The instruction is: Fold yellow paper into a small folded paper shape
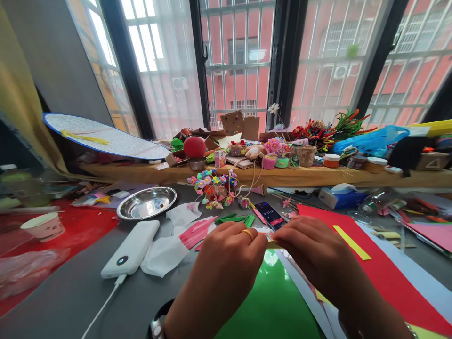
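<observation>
My left hand, with a gold ring on one finger, is closed over the near middle of the table. Facing it, my right hand is also closed, fingertips close to the left ones. Between them a narrow yellow paper strip shows, pinched at both ends; most of it is hidden by my fingers. Below the hands lies a glossy green sheet. A phone with a running timer lies just beyond my fingertips. To the right, another yellow strip rests on red paper.
Left of my hands are a white power bank with a cable, white tissue, pink crepe paper and a metal plate. A paper cup stands far left. Behind, colourful pipe-cleaner flowers stand before a crowded windowsill.
</observation>
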{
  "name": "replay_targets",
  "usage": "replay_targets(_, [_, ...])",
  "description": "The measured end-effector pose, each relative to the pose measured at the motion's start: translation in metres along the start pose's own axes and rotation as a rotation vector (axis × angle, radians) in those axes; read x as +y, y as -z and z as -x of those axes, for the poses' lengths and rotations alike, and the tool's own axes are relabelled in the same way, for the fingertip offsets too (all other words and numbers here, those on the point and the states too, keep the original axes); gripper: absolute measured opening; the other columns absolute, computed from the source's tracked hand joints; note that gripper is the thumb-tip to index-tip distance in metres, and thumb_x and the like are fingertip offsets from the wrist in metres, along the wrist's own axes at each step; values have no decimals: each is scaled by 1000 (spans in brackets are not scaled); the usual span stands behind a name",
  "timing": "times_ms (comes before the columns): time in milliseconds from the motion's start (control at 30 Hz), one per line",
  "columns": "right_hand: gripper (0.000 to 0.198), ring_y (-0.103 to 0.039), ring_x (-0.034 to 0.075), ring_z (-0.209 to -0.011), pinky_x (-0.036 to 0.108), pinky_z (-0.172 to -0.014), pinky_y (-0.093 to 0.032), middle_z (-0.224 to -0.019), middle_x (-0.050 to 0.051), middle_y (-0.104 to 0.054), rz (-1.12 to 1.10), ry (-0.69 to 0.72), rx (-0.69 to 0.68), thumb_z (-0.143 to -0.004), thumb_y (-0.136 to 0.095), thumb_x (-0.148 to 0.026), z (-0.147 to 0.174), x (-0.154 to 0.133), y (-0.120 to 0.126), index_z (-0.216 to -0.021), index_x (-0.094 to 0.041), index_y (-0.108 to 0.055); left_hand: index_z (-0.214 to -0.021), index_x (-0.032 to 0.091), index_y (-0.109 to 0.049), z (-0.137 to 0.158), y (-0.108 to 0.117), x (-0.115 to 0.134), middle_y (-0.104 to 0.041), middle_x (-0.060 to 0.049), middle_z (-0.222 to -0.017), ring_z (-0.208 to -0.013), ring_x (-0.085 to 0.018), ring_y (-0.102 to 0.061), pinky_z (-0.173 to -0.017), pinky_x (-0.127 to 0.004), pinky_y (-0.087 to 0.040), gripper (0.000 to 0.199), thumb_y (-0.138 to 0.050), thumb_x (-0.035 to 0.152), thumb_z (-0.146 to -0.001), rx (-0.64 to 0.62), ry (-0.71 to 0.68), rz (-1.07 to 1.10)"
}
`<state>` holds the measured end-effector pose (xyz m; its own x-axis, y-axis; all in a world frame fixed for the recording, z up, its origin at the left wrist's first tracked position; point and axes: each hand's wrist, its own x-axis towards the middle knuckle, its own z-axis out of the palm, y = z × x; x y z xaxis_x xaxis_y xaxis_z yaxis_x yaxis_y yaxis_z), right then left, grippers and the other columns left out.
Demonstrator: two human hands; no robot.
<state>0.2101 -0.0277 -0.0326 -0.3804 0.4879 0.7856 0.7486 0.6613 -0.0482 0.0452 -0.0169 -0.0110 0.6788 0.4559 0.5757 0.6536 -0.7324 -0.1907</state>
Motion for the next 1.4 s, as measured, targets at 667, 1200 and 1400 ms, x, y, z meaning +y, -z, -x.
replay_targets(667, [14, -56, 14, -68, 41, -84, -35, -74, 2, -63, 175, 31, 15, -81, -40, -16, 10, 33, 25, -80, -21, -53, -76, 20, -61, 20, 26, -26, -62, 1, -60, -49, -11, -54, -55, -26, -46, 18, -44, 15, -75, 122, 85, 50])
replay_targets(1200, [25, -56, 12, -66, 35, -81, -39, -67, 1, -63, 66, 135, 25, -81, -34, -10, -1, 1, 8, -79, -19, -57, -78, 17, -55, 3, 0, 12, -59, -1, -65, -58, -13, -55, -48, -22, -44, 10, -45, 16, -76, 64, 16, 79])
replay_targets(1400, [22, -56, 12, -66, 34, -78, -41, -70, 1, -63, 22, 118, 13, -81, -36, -11, 1, 7, 16, -80, -20, -56, -65, 17, -54, 9, 6, -2, -53, 1, -52, -44, -9, -48, -40, -18, -35, 20, -40, 14, -79, 26, 26, 46])
